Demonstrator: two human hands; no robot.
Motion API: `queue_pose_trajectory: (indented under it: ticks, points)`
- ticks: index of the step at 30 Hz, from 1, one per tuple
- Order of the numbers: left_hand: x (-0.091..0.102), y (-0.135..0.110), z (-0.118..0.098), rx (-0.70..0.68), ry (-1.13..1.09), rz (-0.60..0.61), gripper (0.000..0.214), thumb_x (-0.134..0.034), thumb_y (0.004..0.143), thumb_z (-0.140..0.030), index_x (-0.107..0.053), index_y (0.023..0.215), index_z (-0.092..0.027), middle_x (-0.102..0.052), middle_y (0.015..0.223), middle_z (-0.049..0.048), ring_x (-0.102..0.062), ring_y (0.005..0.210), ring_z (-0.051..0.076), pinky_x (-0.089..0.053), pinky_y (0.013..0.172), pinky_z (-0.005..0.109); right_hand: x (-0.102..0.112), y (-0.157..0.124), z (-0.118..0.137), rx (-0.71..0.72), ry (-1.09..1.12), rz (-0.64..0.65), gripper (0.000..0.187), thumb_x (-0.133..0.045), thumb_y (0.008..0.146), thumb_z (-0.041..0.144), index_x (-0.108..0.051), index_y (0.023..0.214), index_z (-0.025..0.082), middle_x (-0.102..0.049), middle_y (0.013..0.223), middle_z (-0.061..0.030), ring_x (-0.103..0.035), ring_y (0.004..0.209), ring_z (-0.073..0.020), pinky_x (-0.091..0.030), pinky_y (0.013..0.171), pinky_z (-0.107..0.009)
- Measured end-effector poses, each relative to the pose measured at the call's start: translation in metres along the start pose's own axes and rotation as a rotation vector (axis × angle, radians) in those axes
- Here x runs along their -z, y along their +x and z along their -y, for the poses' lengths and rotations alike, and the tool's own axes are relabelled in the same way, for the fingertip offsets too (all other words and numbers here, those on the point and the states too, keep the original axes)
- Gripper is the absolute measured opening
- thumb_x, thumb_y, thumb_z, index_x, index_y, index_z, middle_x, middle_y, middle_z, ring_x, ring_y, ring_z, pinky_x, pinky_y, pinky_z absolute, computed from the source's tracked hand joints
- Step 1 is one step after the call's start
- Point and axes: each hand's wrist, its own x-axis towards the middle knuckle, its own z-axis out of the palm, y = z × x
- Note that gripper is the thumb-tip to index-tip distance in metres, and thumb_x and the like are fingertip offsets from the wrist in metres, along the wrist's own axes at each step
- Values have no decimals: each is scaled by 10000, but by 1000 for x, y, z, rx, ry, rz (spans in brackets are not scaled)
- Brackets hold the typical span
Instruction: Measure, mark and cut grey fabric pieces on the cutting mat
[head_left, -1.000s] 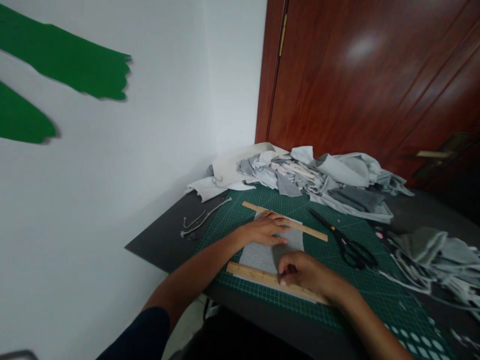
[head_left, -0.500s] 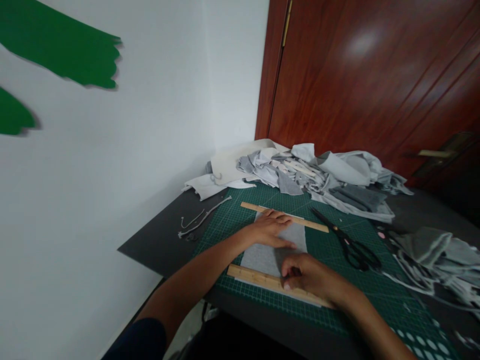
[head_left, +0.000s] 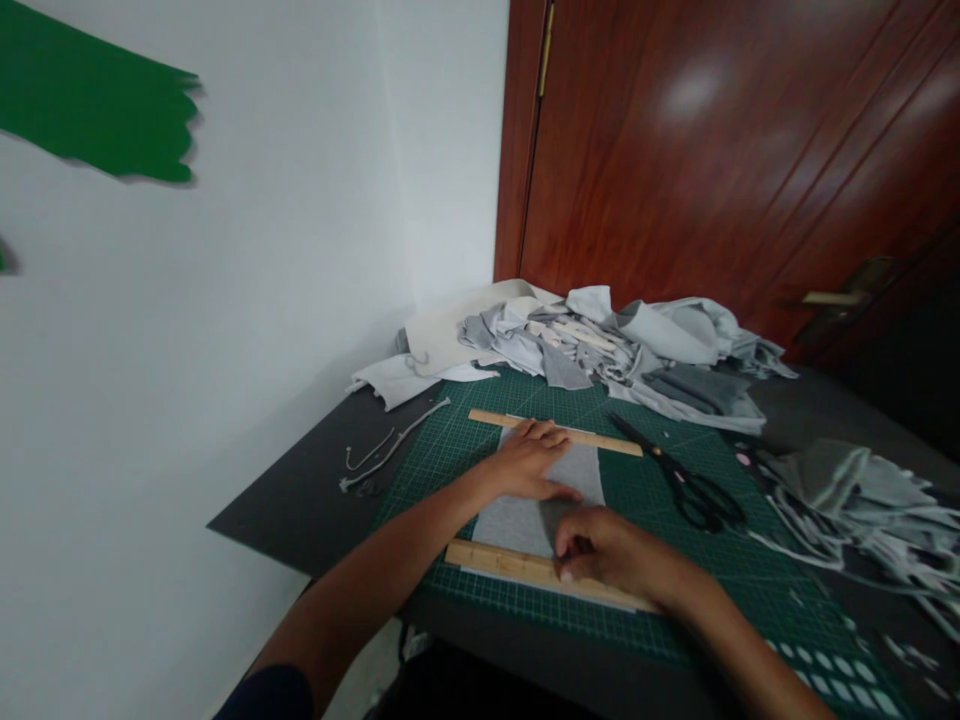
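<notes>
A piece of grey fabric (head_left: pixel 510 522) lies flat on the green cutting mat (head_left: pixel 420 480). One wooden ruler (head_left: pixel 607 441) crosses its far end, and another wooden ruler (head_left: pixel 495 560) lies across its near end. My left hand (head_left: pixel 531 462) rests palm down on the fabric, fingers stretched out, with fingertips reaching the far ruler. My right hand (head_left: pixel 611 548) is curled at the near ruler, thumb and index finger drawn together against it. Whatever is between those fingers is hidden. A strip of fabric edge shows beyond each ruler.
Black scissors (head_left: pixel 690 490) lie on the mat to the right, blades pointing away. Grey and white fabric scraps (head_left: pixel 585 345) are heaped at the back by the door (head_left: pixel 675 150). More scraps (head_left: pixel 855 500) lie at the right. Thin fabric strips (head_left: pixel 394 445) rest at the left.
The view has turned slightly to the right, so everything sits a little further left. Both hands keep nearly the same places on the fabric and rulers.
</notes>
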Motion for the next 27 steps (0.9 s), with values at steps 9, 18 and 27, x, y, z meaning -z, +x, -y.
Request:
queue_pose_trajectory:
  ticks: [9, 18, 27]
  points:
    - [2, -3, -5, 30, 37, -85, 890, -651, 838, -788, -550, 1462, -163, -501, 1538, 183, -407, 1435, 385, -310, 1201, 544, 0, -1, 6, -12, -7, -10, 111, -782, 797, 228, -750, 897, 192, -681, 808, 9, -603, 755, -163, -400, 656, -244]
    - [0, -2, -4, 42, 72, -76, 838, -610, 874, -785, -543, 1471, -202, -524, 1518, 153, -448, 1384, 360, -338, 1172, 510, -1, 0, 2, -8, -3, -4, 117, -790, 791, 237, -755, 894, 192, -680, 786, 14, -589, 726, -153, -395, 650, -245]
    - [3, -2, -6, 41, 68, -93, 803, -618, 879, -771, -552, 1461, -221, -546, 1497, 127, -454, 1378, 353, -339, 1174, 506, -1, 0, 3, 13, -28, -10, 98, -797, 798, 252, -765, 872, 197, -669, 775, 12, -588, 724, -155, -381, 633, -240]
